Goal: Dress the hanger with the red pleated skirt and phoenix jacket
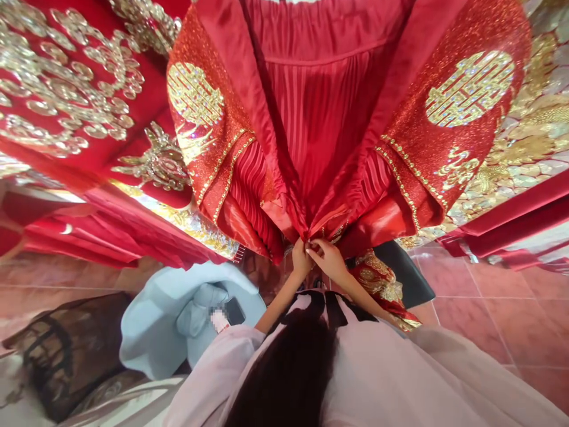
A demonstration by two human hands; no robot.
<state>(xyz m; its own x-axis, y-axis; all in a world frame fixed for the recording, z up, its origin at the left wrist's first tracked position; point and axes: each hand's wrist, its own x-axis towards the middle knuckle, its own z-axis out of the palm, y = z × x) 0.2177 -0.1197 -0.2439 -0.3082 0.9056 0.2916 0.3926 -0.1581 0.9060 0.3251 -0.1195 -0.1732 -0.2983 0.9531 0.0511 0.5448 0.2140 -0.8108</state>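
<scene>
A red pleated skirt [311,107] with glittering outer panels and gold beaded emblems spreads out in front of me. Its smooth red bands run down to a point close to my body, where both hands meet. My left hand [301,256] is closed on the skirt's red fabric at that point. Beside it, my right hand [328,259] pinches at the same spot, thumb and fingertips together. Whatever small piece lies between the right fingertips is too small to make out. The hands nearly touch each other.
Red cloth with large crystal ornaments [66,89] hangs at the left. Gold sequined fabric [528,136] is on the right. A pale blue chair [151,320] holds a dark phone [235,311]. Red-gold cloth [377,279] lies on a dark seat [404,270] above the tiled floor [502,320].
</scene>
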